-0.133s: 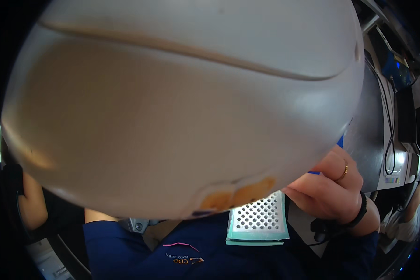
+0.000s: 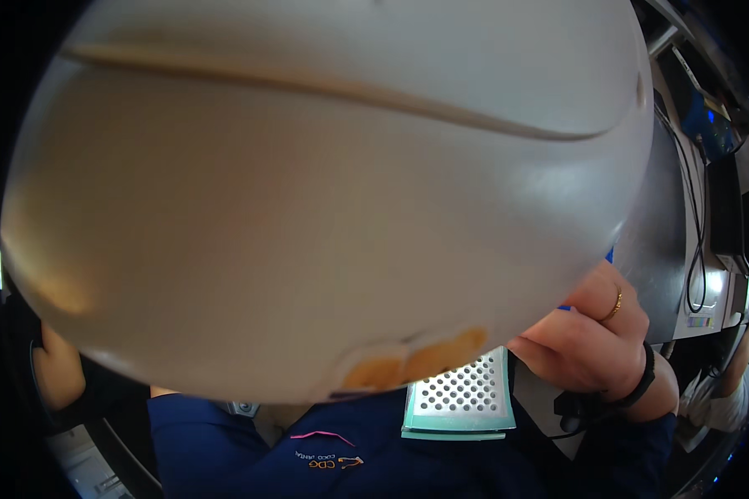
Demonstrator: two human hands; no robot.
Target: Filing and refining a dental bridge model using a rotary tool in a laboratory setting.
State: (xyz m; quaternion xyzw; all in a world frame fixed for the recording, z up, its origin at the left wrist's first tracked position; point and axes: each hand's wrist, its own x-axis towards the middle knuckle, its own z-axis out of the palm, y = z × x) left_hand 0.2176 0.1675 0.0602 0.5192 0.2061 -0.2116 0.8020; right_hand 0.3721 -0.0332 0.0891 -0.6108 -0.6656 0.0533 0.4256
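Observation:
A large, smooth, whitish rounded housing [image 2: 308,233] fills most of the head view, very close. A long groove crosses its upper part, and an orange-brown picture sits on its lower rim. At that rim's right is my right hand [image 2: 587,337], fingers curled together, wearing a ring and a black wristband. Small blue bits [image 2: 564,308] show at its fingers; the rest of what they grip is hidden behind the housing. Just left of the hand is a white perforated panel [image 2: 462,391] with a teal frame. My left hand is hidden; only my left sleeve [image 2: 195,437] shows.
A dark grey worktop [image 2: 653,241] lies to the right, with black cables [image 2: 695,208] and dark boxes [image 2: 728,216] beyond. Another person's arm [image 2: 741,353] shows at the far right. A bare arm [image 2: 58,370] is at the left edge.
The whitish housing has shifted slightly downward in the picture, covering more of the grey device near my left sleeve. My right hand is almost unmoved.

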